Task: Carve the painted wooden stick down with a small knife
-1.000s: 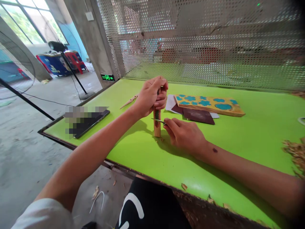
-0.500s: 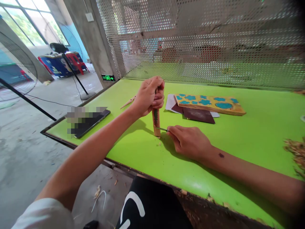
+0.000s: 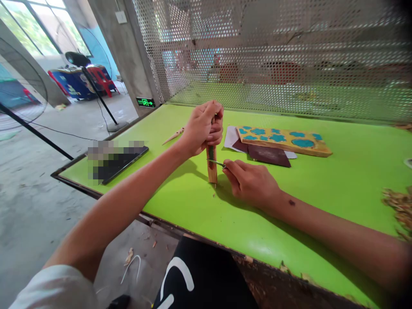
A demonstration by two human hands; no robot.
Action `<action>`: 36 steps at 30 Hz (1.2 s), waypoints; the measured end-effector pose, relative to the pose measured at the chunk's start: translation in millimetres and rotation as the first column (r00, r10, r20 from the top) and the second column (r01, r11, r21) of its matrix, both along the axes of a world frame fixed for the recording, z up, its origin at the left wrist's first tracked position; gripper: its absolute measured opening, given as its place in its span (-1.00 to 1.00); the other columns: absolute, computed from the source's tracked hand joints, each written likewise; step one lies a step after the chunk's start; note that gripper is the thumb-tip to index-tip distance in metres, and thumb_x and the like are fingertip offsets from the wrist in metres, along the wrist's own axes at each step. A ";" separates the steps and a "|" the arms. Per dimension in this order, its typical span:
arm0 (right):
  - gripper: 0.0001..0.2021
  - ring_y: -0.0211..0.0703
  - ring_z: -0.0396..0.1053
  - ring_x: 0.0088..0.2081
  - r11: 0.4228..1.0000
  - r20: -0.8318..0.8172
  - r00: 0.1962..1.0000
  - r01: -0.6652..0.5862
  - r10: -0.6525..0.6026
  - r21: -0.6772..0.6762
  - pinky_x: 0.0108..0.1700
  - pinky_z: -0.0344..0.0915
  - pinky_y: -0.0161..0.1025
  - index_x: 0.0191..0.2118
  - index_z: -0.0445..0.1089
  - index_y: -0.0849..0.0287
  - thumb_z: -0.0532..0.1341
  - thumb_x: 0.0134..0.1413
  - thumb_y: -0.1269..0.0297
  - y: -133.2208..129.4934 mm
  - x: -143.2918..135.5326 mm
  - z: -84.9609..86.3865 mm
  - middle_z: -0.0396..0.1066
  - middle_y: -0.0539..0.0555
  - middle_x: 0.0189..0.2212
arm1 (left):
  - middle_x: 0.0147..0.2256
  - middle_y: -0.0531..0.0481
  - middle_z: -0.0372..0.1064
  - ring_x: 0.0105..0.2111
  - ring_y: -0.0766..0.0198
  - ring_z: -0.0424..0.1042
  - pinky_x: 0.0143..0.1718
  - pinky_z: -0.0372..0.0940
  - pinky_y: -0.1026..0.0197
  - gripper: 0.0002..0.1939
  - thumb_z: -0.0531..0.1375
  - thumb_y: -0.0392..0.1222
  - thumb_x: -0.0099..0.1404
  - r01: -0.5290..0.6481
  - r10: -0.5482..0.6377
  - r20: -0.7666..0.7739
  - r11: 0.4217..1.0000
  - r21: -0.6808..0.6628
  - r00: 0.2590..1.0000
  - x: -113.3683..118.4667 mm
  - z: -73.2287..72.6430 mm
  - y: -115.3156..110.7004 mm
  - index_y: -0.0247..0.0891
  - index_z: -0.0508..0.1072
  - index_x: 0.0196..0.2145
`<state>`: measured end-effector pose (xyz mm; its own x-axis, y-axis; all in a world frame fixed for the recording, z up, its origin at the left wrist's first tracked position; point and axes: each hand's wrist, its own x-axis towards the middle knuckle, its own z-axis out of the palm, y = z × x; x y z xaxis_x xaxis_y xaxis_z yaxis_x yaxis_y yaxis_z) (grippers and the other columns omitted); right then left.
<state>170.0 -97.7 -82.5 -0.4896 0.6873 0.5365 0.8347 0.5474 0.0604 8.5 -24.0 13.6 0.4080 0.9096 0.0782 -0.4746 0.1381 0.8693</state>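
My left hand (image 3: pixel 207 126) is closed round the upper part of a narrow wooden strip (image 3: pixel 212 175), which stands upright on the green table. The strip has a dark green and brown patch on its face. In my right hand (image 3: pixel 249 182) is a small knife (image 3: pixel 217 163), its thin blade lying across the strip's face just below my left hand. The knife's handle is mostly hidden in my fingers. A few tiny wood chips (image 3: pixel 214 194) lie at the strip's foot.
A yellow board with blue-green shapes (image 3: pixel 283 139) rests on brown sandpaper (image 3: pixel 270 155) and white paper. A pointed pale piece (image 3: pixel 174 135) lies behind my left wrist. A dark flat device (image 3: pixel 124 165) is at left, wood shavings (image 3: pixel 399 210) at right, perforated metal screen (image 3: pixel 273 56) behind.
My right hand and the knife have moved up along the strip, away from its foot. My left hand holds the strip in nearly the same place.
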 end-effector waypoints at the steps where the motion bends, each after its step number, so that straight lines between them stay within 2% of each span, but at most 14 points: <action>1: -0.60 -0.23 0.24 -0.52 1.000 -0.003 1.000 -0.008 0.008 -0.012 -0.45 -0.19 -0.17 -0.08 0.49 0.22 -0.07 0.43 0.18 0.1 0.4 -0.2 0.51 0.12 -0.37 | -0.71 0.31 -0.09 -0.83 0.58 -0.04 -0.75 -0.16 0.49 -0.79 0.12 -0.17 0.39 -0.001 0.001 0.005 1.000 -0.001 1.000 0.2 -0.2 0.5 -0.22 0.19 -0.40; 7: -0.61 -0.20 0.31 -0.49 0.996 -0.024 0.998 -0.056 0.054 -0.066 -0.43 -0.17 -0.17 -0.15 0.48 0.23 -0.08 0.42 0.21 -3.9 6.6 -2.4 0.53 0.12 -0.37 | -0.70 0.32 -0.10 -0.83 0.58 -0.05 -0.75 -0.17 0.50 -0.78 0.14 -0.15 0.38 0.017 -0.017 0.003 1.000 0.010 1.000 4.2 0.8 -1.0 -0.21 0.19 -0.38; 13: -0.63 -0.19 0.35 -0.50 0.989 0.025 0.995 -0.088 0.092 -0.119 -0.43 -0.16 -0.16 -0.19 0.49 0.20 -0.04 0.41 0.22 -12.4 17.2 -1.9 0.52 0.07 -0.43 | -0.70 0.32 -0.09 -0.82 0.59 -0.06 -0.74 -0.14 0.50 -0.76 0.15 -0.14 0.39 -0.040 0.043 -0.056 0.998 0.055 0.998 -2.0 -0.5 -0.6 -0.21 0.18 -0.39; 17: -0.63 -0.17 0.41 -0.42 0.990 -0.035 0.992 -0.125 0.123 -0.069 -0.41 -0.07 -0.17 -0.14 0.49 0.22 -0.05 0.42 0.24 -9.9 21.2 -5.1 0.56 0.10 -0.34 | -0.69 0.32 -0.10 -0.82 0.58 -0.04 -0.74 -0.12 0.50 -0.76 0.16 -0.13 0.39 -0.033 0.035 -0.030 0.998 0.055 0.999 -6.5 -2.7 1.8 -0.21 0.18 -0.38; 24: -0.61 -0.19 0.33 -0.49 0.999 -0.001 0.999 -0.039 0.039 0.032 -0.44 -0.14 -0.17 -0.06 0.49 0.23 -0.05 0.44 0.18 -2.3 9.5 -6.6 0.55 0.10 -0.35 | -0.68 0.31 -0.09 -0.81 0.59 -0.06 -0.73 -0.15 0.52 -0.77 0.15 -0.17 0.39 -0.032 0.035 -0.035 0.997 0.067 0.999 0.8 -1.6 -0.3 -0.20 0.16 -0.39; 31: -0.62 -0.19 0.29 -0.51 0.993 0.081 0.995 -0.044 0.053 -0.109 -0.44 -0.23 -0.13 -0.15 0.49 0.19 -0.07 0.41 0.20 -6.6 6.2 1.0 0.53 0.09 -0.38 | -0.69 0.31 -0.11 -0.82 0.59 -0.04 -0.74 -0.14 0.53 -0.77 0.13 -0.17 0.39 -0.049 0.051 -0.018 0.993 0.103 0.999 2.4 -2.3 0.6 -0.20 0.14 -0.38; 36: -0.62 -0.19 0.29 -0.50 0.984 0.087 0.992 -0.075 0.090 -0.164 -0.42 -0.21 -0.13 -0.21 0.49 0.19 -0.06 0.40 0.20 -7.0 10.5 4.1 0.52 0.09 -0.41 | -0.68 0.31 -0.11 -0.82 0.59 -0.05 -0.74 -0.14 0.54 -0.79 0.13 -0.17 0.38 -0.019 0.023 -0.031 0.995 0.101 0.999 1.8 -1.3 -1.1 -0.19 0.14 -0.37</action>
